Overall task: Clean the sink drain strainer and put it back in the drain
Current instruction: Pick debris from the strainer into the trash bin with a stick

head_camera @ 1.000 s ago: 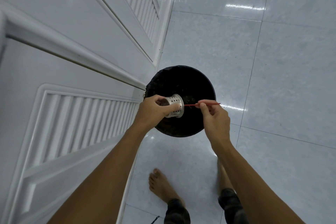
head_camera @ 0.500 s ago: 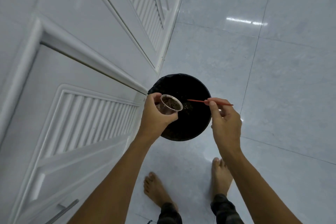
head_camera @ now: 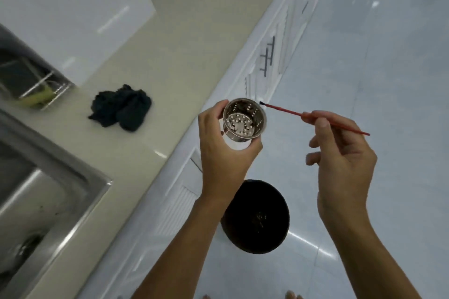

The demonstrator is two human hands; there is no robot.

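Note:
My left hand (head_camera: pixel 222 153) holds the metal drain strainer (head_camera: pixel 244 121) upright, its mouth facing me. The perforated bottom shows, with dark residue on the inner wall. My right hand (head_camera: pixel 340 160) pinches a thin red stick (head_camera: pixel 313 118) whose dark tip sits just beside the strainer's right rim. Both hands hover above the floor in front of the counter. The steel sink (head_camera: pixel 48 192) lies at the lower left, its drain (head_camera: pixel 24 247) partly visible and blurred.
A black bin (head_camera: pixel 257 218) stands on the tiled floor below my hands. A dark crumpled cloth (head_camera: pixel 121 107) lies on the beige counter (head_camera: pixel 170 51). A steel rack (head_camera: pixel 26 80) sits at the far left. White cabinet doors with bar handles (head_camera: pixel 267 56) run under the counter.
My view swung up from the bin to the counter and sink. Both hands rose above the bin. The strainer turned mouth-up toward me and now looks mostly emptied.

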